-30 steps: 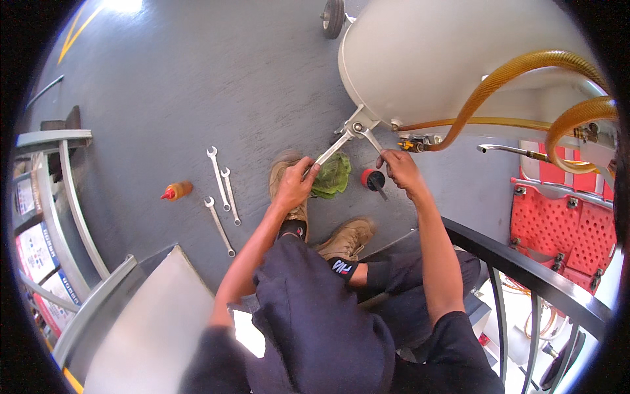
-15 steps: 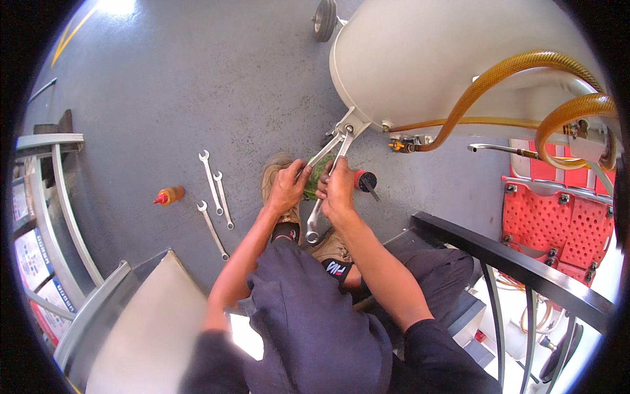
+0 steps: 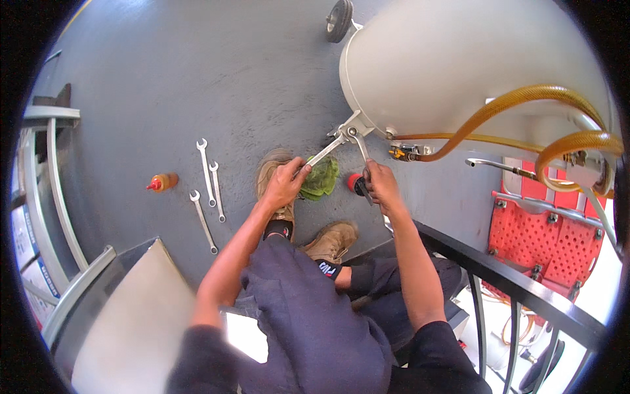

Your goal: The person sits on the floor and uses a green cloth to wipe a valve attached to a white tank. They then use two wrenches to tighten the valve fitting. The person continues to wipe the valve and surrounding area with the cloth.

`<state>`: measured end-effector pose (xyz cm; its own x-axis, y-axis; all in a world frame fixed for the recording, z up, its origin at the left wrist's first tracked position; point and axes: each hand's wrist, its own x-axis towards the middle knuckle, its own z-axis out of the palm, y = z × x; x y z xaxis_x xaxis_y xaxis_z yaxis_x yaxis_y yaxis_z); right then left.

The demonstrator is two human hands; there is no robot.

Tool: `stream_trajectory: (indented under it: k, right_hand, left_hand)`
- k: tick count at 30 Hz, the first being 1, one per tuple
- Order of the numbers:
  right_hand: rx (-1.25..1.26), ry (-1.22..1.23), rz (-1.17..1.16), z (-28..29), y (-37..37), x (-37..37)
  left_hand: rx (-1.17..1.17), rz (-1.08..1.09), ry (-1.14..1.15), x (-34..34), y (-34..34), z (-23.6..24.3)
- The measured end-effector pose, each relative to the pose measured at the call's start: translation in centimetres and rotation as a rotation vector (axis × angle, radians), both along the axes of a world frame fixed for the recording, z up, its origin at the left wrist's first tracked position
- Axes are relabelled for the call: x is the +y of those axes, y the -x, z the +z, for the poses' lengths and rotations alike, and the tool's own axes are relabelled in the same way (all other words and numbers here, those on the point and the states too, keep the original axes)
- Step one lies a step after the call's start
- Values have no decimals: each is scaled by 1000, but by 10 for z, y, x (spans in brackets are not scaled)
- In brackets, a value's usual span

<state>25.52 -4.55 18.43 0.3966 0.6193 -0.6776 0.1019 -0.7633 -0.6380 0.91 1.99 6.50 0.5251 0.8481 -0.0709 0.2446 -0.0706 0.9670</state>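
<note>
Grey painted floor spreads wide out to the left and ahead, so that side's roomy. Tighter on the right: a black metal railing crosses right by the right forearm, and a big off-white rounded tank bulges up ahead, its rim next to a bolted metal bracket. Both wrenches in use meet at that bracket, btw. Left hand has its fingers wrapped round a long silver wrench; right hand has its fingers clenched on a second silver wrench.

Container-wise, there's an orange squeeze bottle with a red tip near three loose silver wrenches, can't tell how full. Red round container with a black end is half hidden behind the right hand, near a crumpled green cloth. Can't see inside that or the tank.
</note>
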Motion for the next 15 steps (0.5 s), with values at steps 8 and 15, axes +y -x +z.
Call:
stream_trajectory:
  k: [8, 15]
  right_hand:
    - [-122, 30, 149, -7, -22, 3]
    - [68, 89, 198, 2, -45, 12]
  left_hand:
    - [-47, -147, 261, 1, -9, 9]
    - [11, -186, 226, 8, -8, 4]
